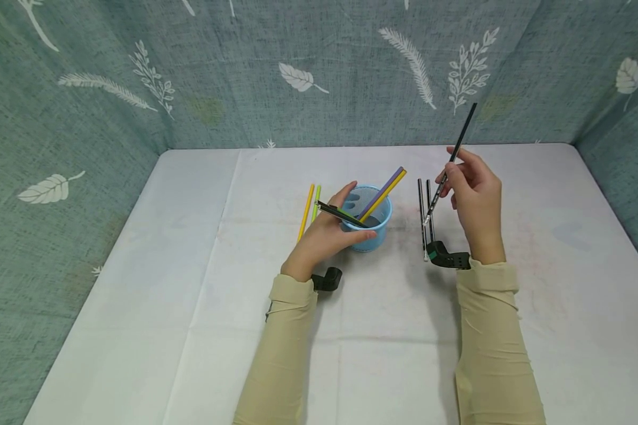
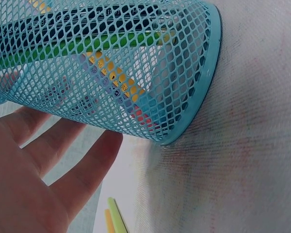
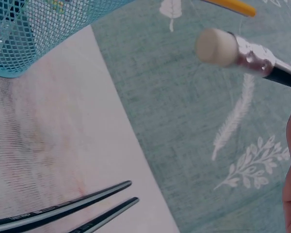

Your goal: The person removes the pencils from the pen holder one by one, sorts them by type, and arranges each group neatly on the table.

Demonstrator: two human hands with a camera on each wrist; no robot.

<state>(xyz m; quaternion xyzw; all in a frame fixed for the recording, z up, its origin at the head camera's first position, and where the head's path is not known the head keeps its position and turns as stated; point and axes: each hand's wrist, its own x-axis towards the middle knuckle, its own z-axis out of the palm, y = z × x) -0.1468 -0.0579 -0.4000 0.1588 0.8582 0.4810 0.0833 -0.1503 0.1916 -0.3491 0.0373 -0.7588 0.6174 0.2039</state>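
Observation:
My left hand [image 1: 323, 237] holds a light blue mesh pencil cup [image 1: 368, 243], fingers along its far left side and thumb at the front. In the cup stand a purple pencil [image 1: 385, 188], a yellow pencil [image 1: 387, 193], a black pencil [image 1: 339, 212] and a green pencil [image 2: 82, 46]. To the right of the cup, my right hand [image 1: 478, 190] pinches another black pencil [image 1: 464, 131] between thumb and fingers. It slants with its white eraser [image 3: 217, 47] end down, above two black pencils [image 1: 422, 218] lying on the table.
A yellow pencil [image 1: 305, 212] and a light green pencil [image 1: 316, 198] lie on the table left of the cup, partly behind the left hand. The white table [image 1: 244, 330] is bordered at the back and sides by a green leaf-patterned cloth [image 1: 218, 71].

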